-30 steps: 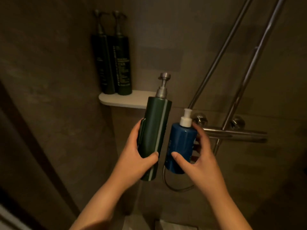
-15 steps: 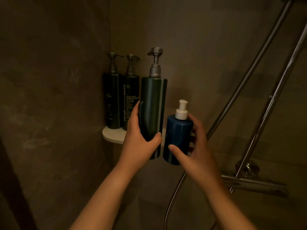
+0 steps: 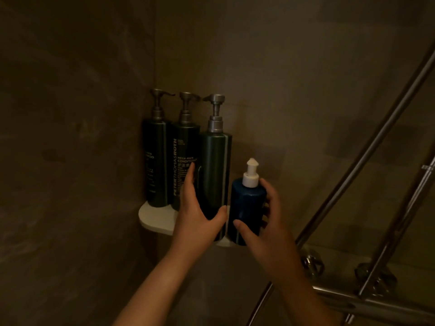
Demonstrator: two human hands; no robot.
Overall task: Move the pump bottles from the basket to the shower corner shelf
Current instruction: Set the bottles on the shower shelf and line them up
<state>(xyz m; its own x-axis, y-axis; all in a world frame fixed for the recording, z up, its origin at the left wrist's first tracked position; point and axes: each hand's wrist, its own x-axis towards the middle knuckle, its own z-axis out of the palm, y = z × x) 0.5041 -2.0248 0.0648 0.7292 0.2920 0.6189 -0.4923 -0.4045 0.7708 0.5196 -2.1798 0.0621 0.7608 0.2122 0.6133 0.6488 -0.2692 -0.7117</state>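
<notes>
Hands [image 3: 200, 215] [image 3: 270, 222] now at shelf [image 3: 155, 220], fingers gripping green bottle [image 3: 215, 175], blue bottle [image 3: 246, 208].

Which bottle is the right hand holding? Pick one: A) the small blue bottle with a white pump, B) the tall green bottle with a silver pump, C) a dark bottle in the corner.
A: the right hand wraps the small blue bottle; the left hand grips the tall green bottle.

Your white corner shelf [image 3: 157, 217] carries two dark pump bottles, one [image 3: 157, 165] in the corner, another [image 3: 184, 165] labelled conditioner just beside it. A taller green pump bottle [image 3: 215, 175] and a blue pump bottle [image 3: 246, 208] meet its front edge; whether they rest on it is unclear.
</notes>
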